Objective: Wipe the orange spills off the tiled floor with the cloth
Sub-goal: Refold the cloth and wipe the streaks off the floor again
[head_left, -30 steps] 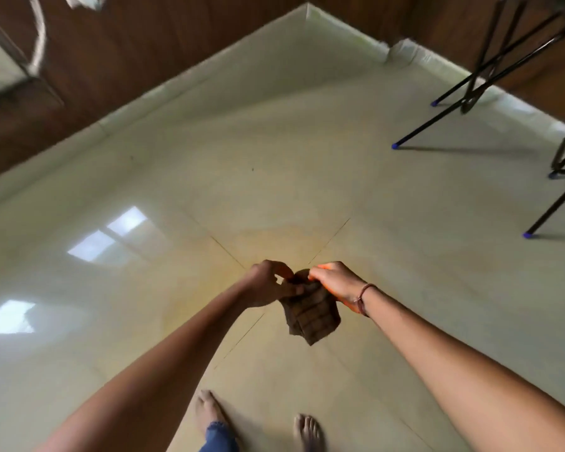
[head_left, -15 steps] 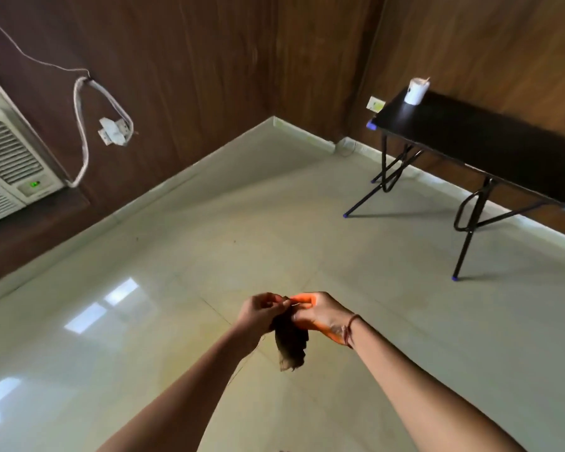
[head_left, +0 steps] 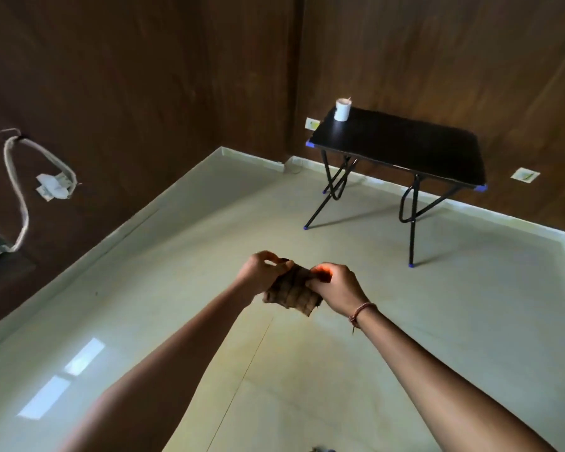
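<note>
A brown checked cloth [head_left: 292, 290] hangs in the air in front of me, well above the floor. My left hand [head_left: 261, 272] pinches its upper left edge and my right hand [head_left: 335, 285] pinches its upper right edge, so the cloth is spread between them. Orange stains show on my right fingertips. The pale tiled floor [head_left: 405, 321] below has a faint yellowish tint near the tile joint [head_left: 258, 347]. No distinct orange spill is clear in this view.
A black folding table [head_left: 402, 143] with thin legs stands at the back right, with a white cup [head_left: 342, 109] on its corner. Dark wood walls meet in a corner. A looped cable and plug [head_left: 51, 187] hang on the left wall.
My view has tilted up from the floor to the walls and table. Both hands kept hold of the cloth and have pulled it from a hanging bunch into a wider spread.
</note>
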`<control>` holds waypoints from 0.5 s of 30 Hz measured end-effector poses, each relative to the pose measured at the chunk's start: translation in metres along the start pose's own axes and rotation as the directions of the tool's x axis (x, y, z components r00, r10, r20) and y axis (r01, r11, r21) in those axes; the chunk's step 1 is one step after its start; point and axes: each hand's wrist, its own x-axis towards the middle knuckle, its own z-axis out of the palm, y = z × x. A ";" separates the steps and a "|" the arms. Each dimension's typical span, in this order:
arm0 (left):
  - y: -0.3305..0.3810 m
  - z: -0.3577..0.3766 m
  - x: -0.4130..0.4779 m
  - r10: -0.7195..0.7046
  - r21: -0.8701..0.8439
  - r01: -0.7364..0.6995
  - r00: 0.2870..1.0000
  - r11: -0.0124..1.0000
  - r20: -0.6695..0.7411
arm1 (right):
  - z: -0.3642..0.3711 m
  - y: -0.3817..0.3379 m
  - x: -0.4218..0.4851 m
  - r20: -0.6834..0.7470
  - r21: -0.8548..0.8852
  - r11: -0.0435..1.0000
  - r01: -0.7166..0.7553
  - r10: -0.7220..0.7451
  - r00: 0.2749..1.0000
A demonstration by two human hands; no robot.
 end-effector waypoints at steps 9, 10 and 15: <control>0.088 0.045 0.069 0.252 -0.153 -0.231 0.958 0.961 0.136 | -0.099 0.024 0.095 0.111 0.060 0.997 -0.056 0.049 0.993; 0.101 0.053 0.081 0.296 -0.113 -0.282 0.946 0.953 0.132 | -0.113 0.025 0.108 0.149 0.045 0.998 -0.043 0.036 0.988; 0.177 0.096 0.158 0.369 0.040 -0.384 0.907 0.922 0.203 | -0.194 0.042 0.186 0.132 0.037 0.999 -0.011 0.006 0.991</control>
